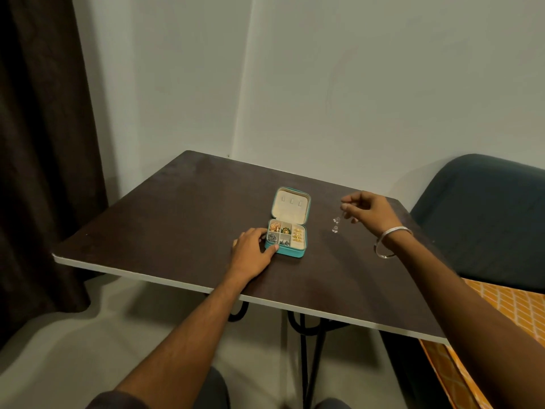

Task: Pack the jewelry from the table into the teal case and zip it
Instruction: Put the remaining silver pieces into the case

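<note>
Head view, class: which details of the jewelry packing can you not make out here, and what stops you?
- Clear jewelry hanging from the right hand: too small to tell its type.
- Pieces in the teal case compartments: too small to identify.
- Case's near-left corner: covered by the left hand.
- Zip: too small to see.
- Table legs: mostly hidden under the top.

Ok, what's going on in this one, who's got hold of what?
A person is packing jewelry at a dark table. The left hand steadies the open teal case by its near-left corner; several compartments already hold pieces. The right hand, a bangle on its wrist, pinches a clear beaded piece that dangles to the case's right. The lid is still open, nothing zipped.
</note>
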